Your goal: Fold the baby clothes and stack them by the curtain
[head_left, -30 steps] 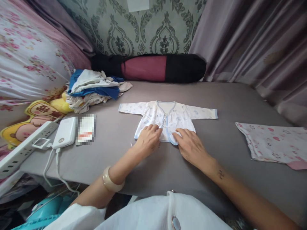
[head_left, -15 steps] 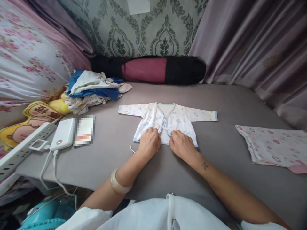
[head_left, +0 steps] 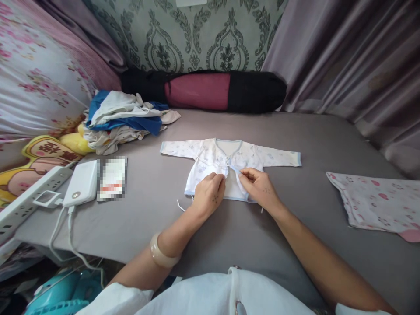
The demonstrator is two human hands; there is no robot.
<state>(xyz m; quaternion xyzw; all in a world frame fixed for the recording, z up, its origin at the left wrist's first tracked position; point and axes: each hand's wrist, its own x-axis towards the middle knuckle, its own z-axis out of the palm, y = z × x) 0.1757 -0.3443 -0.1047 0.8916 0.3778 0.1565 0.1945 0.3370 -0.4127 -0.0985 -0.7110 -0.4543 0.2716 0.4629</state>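
Observation:
A small white baby shirt [head_left: 207, 162] with pale blue trim lies spread on the grey bed sheet, sleeves out to both sides. Its front has thin tie strings near the middle of the chest. My left hand [head_left: 210, 192] is closed on the left front edge of the shirt; the fingertips are partly hidden behind the knuckles. My right hand [head_left: 260, 186] pinches the blue-trimmed right front flap and holds it raised a little. Between the two hands the inside of the back panel shows. A loose white string hangs below each side.
A folded pink-patterned cloth [head_left: 377, 203] lies at the right. At the left are a pile of clothes [head_left: 126, 116], a white power bank [head_left: 81, 183], a blurred card [head_left: 112, 178] and a power strip [head_left: 31, 201]. A black and maroon roll [head_left: 197, 91] rests along the wall.
My right hand has moved slightly up and right, lifting the right front flap away from the left one. My left hand stays at the left edge, its knuckles turned more upward.

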